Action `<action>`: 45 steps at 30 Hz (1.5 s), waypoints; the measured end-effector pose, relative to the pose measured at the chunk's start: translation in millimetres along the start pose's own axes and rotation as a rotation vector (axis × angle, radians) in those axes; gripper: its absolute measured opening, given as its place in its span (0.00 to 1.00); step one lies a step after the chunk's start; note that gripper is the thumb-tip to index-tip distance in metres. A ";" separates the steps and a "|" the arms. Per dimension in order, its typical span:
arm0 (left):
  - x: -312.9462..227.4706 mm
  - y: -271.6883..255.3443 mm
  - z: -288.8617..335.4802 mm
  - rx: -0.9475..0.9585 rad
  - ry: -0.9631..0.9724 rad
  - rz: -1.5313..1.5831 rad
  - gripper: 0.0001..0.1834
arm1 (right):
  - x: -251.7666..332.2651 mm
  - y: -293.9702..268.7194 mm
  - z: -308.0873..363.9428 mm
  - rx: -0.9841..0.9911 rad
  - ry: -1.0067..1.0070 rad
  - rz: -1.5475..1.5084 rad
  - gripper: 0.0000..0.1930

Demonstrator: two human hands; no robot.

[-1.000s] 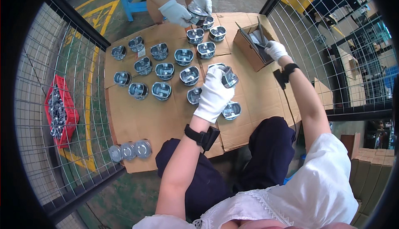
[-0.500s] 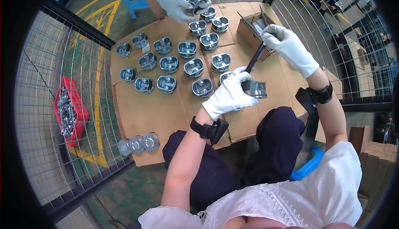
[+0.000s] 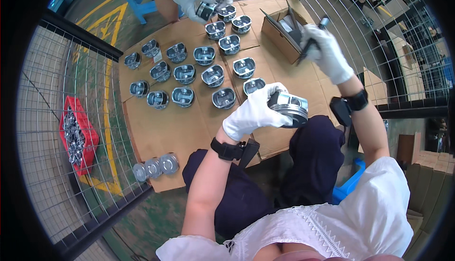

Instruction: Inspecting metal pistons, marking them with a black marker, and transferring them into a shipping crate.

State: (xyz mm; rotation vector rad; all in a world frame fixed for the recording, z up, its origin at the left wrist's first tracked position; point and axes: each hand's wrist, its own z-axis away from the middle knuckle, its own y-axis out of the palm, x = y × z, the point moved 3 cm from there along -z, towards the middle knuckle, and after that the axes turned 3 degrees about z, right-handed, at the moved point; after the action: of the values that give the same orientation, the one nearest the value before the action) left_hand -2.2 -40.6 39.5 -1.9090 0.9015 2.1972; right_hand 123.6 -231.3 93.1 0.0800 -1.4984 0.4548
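Note:
My left hand (image 3: 256, 114), in a white glove, grips a shiny metal piston (image 3: 293, 111) by its side. The piston is tilted, with its ringed crown end toward me. To the right and farther off, my gloved right hand (image 3: 327, 54) is closed around a slim dark stick-like tool (image 3: 323, 22). One end of the tool points up past the fingers and the other down by the box; its exact kind is blurred. Just beyond my left hand, a piston (image 3: 254, 86) stands on the cardboard sheet (image 3: 208, 128), near several others in loose rows.
An open cardboard box (image 3: 280, 40) with dark strips stands by my right hand. Across the table, another person's gloved hands (image 3: 192, 0) hold a piston. Clear round pieces (image 3: 168, 163) sit at the near left corner. A red crate (image 3: 78, 135) is beyond the wire mesh.
The tool has come away from the piston in my left hand and swung upright in my right hand. My left hand has turned the piston toward me. The co-worker's hands shifted left.

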 end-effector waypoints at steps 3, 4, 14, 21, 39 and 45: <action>-1.1 -11.2 1.1 -0.105 0.089 -0.289 0.25 | 20.3 12.4 29.9 -0.177 0.074 -0.031 0.10; -6.2 -10.9 0.0 -0.168 0.198 -0.452 0.23 | 28.8 20.5 39.9 -0.114 -0.042 0.029 0.08; 1.7 -7.1 -8.9 -0.283 0.251 -0.682 0.22 | 29.2 43.2 63.6 0.098 -0.403 0.496 0.08; 4.6 -16.8 -10.0 -0.322 0.154 -0.731 0.22 | 29.1 19.6 70.5 -0.187 -0.592 0.716 0.07; 26.3 -30.2 -12.1 -0.267 -0.021 0.818 0.16 | -0.4 66.0 88.4 -0.269 -0.657 0.536 0.05; 34.2 -34.4 -22.8 -0.286 -0.012 0.812 0.17 | 4.3 65.1 86.9 -0.222 -0.597 0.508 0.04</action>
State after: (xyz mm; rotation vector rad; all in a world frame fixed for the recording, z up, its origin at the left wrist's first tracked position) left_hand 25.5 -33.8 -5.8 -1.8297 1.6686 2.8884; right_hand 19.8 -199.2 90.1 -0.3800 -2.1580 0.7052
